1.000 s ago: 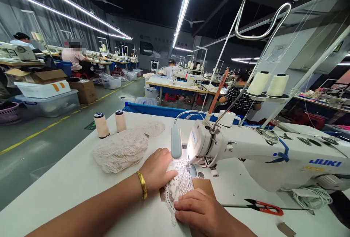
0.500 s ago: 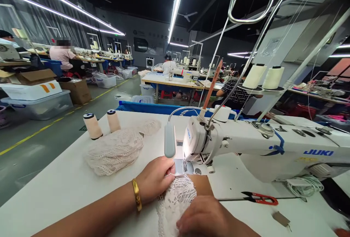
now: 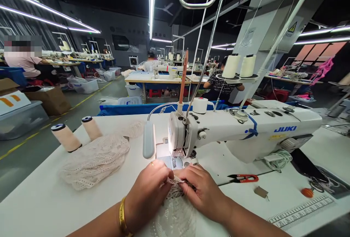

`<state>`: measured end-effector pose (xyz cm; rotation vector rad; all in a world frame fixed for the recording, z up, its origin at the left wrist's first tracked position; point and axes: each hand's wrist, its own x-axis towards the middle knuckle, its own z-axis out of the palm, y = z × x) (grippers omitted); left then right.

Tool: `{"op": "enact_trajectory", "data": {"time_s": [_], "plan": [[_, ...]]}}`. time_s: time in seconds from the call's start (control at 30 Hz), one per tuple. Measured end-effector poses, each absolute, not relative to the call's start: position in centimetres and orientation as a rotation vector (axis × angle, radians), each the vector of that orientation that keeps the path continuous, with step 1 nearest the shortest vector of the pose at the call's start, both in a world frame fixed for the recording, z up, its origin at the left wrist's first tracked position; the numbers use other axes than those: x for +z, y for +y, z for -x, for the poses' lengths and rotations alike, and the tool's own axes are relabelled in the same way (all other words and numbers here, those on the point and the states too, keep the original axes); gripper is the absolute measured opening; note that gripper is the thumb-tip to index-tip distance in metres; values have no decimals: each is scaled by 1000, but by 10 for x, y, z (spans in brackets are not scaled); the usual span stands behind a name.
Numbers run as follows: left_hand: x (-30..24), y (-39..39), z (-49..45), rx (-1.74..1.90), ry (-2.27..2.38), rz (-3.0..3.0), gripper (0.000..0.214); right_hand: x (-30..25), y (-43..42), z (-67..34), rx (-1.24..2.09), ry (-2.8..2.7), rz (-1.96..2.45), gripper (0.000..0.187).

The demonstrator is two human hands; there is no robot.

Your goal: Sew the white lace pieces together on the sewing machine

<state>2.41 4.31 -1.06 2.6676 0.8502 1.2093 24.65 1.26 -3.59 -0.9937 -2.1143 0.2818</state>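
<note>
My left hand [image 3: 147, 193] and my right hand [image 3: 202, 189] meet just in front of the needle of the white Juki sewing machine [image 3: 235, 127]. Both pinch the near end of a piece of cream lace [image 3: 175, 215], fingers closed on it. The lace runs from the hands back toward me over the white table [image 3: 38, 208]. A gold bangle [image 3: 122, 217] sits on my left wrist. The machine's lamp [image 3: 149, 144] shines on the needle plate [image 3: 171, 161] right behind my fingers.
A heap of cream lace [image 3: 95, 160] lies at my left, with two thread cones [image 3: 65, 137] behind it. Red-handled thread snips [image 3: 243, 178], a small tag [image 3: 261, 192] and a printed ruler [image 3: 300, 213] are at my right. Other people sit at machines further back.
My hands pulled the lace off the needle plate toward me and came together, both now pinching its end. My view has swung to the right.
</note>
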Motion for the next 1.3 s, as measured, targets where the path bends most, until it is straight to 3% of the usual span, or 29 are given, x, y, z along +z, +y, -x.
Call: {"op": "enact_trajectory", "data": {"time_s": [0.4, 0.8, 0.93, 1.07, 1.2, 1.3], "plan": [[-6, 42, -26, 1371, 720, -2779, 29, -29, 9, -245, 154, -2109, 885, 10], [-6, 39, -24, 1449, 698, -2759, 20, -23, 8, -245, 153, -2106, 865, 21], [-8, 40, -24, 1428, 705, -2704, 20, -28, 10, -244, 94, -2071, 818, 34], [2, 37, -27, 1436, 706, -2627, 20, -22, 7, -246, 41, -2078, 774, 27], [25, 11, -29, 1159, 648, -2531, 20, 17, -25, -255, 221, -2151, 762, 22], [33, -8, -29, 873, 623, -2270, 11, 51, -53, -263, 554, -2136, 954, 15]]}}
